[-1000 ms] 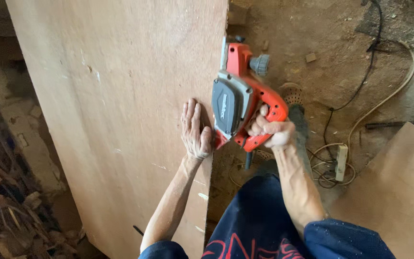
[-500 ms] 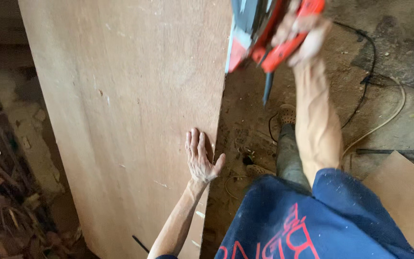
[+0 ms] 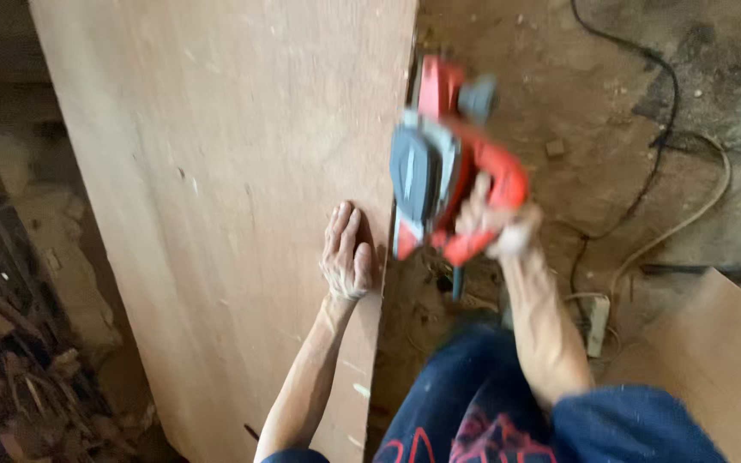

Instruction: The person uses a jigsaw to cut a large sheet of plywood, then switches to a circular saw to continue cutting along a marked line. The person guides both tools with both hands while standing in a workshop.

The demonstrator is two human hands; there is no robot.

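Two hands are kept apart: the left hand (image 3: 346,257) is laid flat on the plywood sheet (image 3: 233,197), while the red electric planer (image 3: 443,167) at the sheet's right edge is gripped by the right hand (image 3: 495,227).

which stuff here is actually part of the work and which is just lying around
In use:
- plywood sheet, left hand flat on it near the edge
- red power planer, gripped by the right hand, at the sheet's edge

Lying about:
- cables on the dirt floor
- second board
- wood scraps
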